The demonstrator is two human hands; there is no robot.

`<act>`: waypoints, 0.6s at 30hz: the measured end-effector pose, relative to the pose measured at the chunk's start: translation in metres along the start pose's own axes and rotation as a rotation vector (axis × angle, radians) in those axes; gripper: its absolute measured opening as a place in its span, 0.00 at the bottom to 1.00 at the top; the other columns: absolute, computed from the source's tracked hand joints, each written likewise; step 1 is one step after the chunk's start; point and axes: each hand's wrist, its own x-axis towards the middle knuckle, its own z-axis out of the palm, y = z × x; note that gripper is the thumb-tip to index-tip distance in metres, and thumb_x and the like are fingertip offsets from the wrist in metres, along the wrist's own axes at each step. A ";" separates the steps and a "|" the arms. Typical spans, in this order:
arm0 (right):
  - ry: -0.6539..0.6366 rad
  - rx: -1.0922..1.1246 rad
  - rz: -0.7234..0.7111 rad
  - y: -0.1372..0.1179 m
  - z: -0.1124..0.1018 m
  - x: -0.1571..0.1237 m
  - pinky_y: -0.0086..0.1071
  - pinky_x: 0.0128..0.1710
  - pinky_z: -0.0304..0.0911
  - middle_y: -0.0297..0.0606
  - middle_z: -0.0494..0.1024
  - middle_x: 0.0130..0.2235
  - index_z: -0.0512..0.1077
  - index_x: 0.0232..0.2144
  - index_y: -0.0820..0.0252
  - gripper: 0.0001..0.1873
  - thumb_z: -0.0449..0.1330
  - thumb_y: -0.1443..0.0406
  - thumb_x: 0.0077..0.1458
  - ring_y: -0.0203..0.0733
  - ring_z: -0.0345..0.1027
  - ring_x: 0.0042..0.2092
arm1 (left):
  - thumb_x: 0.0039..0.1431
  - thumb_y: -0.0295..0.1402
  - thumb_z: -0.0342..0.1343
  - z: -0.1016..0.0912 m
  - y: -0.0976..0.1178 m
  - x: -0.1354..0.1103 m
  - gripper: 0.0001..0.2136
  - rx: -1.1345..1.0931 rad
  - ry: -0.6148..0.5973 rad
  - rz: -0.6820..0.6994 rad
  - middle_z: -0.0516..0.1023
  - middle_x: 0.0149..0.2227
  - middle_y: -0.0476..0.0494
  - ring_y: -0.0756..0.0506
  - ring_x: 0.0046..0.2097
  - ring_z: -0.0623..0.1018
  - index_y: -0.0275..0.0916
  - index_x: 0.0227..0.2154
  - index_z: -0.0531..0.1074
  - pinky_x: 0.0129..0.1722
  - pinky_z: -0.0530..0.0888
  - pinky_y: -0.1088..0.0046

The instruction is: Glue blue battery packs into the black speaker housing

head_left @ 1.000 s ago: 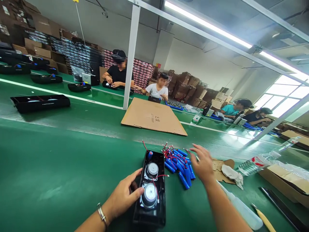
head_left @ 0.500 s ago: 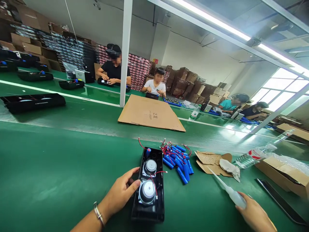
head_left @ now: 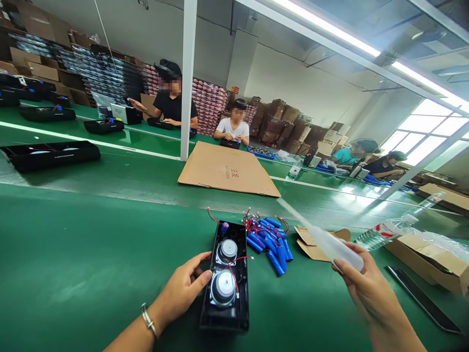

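Observation:
My left hand (head_left: 185, 286) grips the left edge of a black speaker housing (head_left: 224, 317), thumb on top and fingers against its side. Inside the housing sit two round speaker drivers (head_left: 224, 286) with red-and-black leads, and a blue battery (head_left: 224, 227) at the far end. My right hand (head_left: 361, 274) is closed around a translucent plastic squeeze bottle (head_left: 335, 247), its long thin nozzle pointing up and left, held above the table. Right of the housing lies a pile of blue cylindrical batteries (head_left: 273, 244) with wires.
A flat cardboard sheet (head_left: 227, 168) lies ahead. Torn cardboard (head_left: 311, 249), a water bottle (head_left: 383, 233), an open carton (head_left: 427, 261) and a black strip (head_left: 421, 298) are on the right. Another housing (head_left: 54, 155) sits at left. Several co-workers sit across the bench.
My right hand has lifted the squeeze bottle up and to the left, away from the torn cardboard. My left hand and the speaker housing stay nearly still.

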 end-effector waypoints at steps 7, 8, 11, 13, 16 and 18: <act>-0.111 0.481 -0.125 -0.036 0.070 -0.021 0.27 0.47 0.64 0.33 0.72 0.39 0.68 0.43 0.54 0.24 0.66 0.63 0.41 0.35 0.67 0.43 | 0.54 0.50 0.47 -0.002 0.001 -0.001 0.30 0.001 -0.019 0.011 0.71 0.31 0.46 0.47 0.33 0.70 0.35 0.55 0.60 0.36 0.67 0.70; -0.127 0.524 -0.144 -0.039 0.079 -0.024 0.32 0.50 0.62 0.33 0.72 0.39 0.68 0.44 0.54 0.23 0.65 0.63 0.43 0.36 0.67 0.43 | 0.54 0.50 0.47 -0.003 0.002 -0.001 0.30 0.003 -0.024 0.010 0.71 0.31 0.46 0.47 0.33 0.70 0.34 0.55 0.60 0.35 0.67 0.71; -0.229 0.608 -0.221 -0.045 0.104 -0.035 0.44 0.51 0.61 0.38 0.73 0.44 0.66 0.45 0.53 0.20 0.61 0.61 0.47 0.43 0.68 0.46 | 0.53 0.52 0.47 -0.004 0.005 -0.002 0.32 0.010 -0.042 0.008 0.70 0.31 0.46 0.47 0.32 0.68 0.34 0.55 0.59 0.34 0.66 0.71; -0.312 0.616 -0.262 -0.047 0.120 -0.042 0.49 0.48 0.63 0.42 0.70 0.49 0.63 0.46 0.51 0.20 0.60 0.60 0.49 0.49 0.65 0.51 | 0.52 0.52 0.47 -0.005 0.004 -0.002 0.33 0.015 -0.047 0.012 0.69 0.30 0.47 0.48 0.31 0.68 0.34 0.55 0.59 0.33 0.66 0.72; -0.405 0.494 -0.317 -0.042 0.138 -0.047 0.53 0.48 0.62 0.43 0.72 0.48 0.60 0.46 0.50 0.21 0.61 0.61 0.50 0.52 0.64 0.52 | 0.52 0.52 0.48 -0.005 0.000 0.000 0.32 0.013 -0.046 0.026 0.69 0.30 0.47 0.49 0.30 0.67 0.35 0.55 0.60 0.31 0.65 0.73; -0.458 0.361 -0.372 -0.036 0.147 -0.048 0.54 0.49 0.61 0.43 0.73 0.46 0.58 0.46 0.50 0.23 0.62 0.62 0.50 0.51 0.65 0.50 | 0.52 0.52 0.48 -0.005 -0.002 0.001 0.32 0.002 -0.045 0.035 0.69 0.30 0.47 0.49 0.30 0.67 0.35 0.55 0.60 0.31 0.64 0.73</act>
